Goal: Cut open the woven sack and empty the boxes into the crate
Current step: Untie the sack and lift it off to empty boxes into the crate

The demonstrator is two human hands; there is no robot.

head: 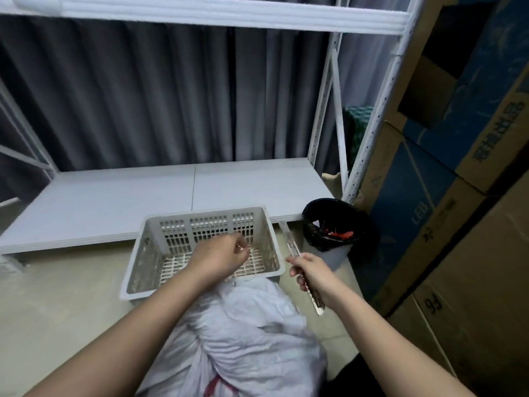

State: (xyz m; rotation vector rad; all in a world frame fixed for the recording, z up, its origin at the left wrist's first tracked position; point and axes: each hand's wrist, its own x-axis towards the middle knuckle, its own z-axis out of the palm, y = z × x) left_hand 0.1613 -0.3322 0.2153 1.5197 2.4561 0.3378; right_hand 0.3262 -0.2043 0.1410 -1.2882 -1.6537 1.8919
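Observation:
A white woven sack [246,336] lies crumpled on the floor in front of me, its top end against a grey slotted plastic crate [148,267]. No boxes show inside the crate. My left hand [220,255] hovers over the crate with fingers curled, pinching a small pale bit of something; I cannot tell what it is. To the crate's right, my right hand [307,272] grips a long utility knife [292,247] with its blade end pointing up and away. The sack's contents are hidden.
A low white shelf board [171,193] runs behind the crate. A bin with a black liner [332,224] holding red scraps stands to the right. Stacked cardboard boxes [458,196] wall off the right side. Grey curtains hang behind the rack.

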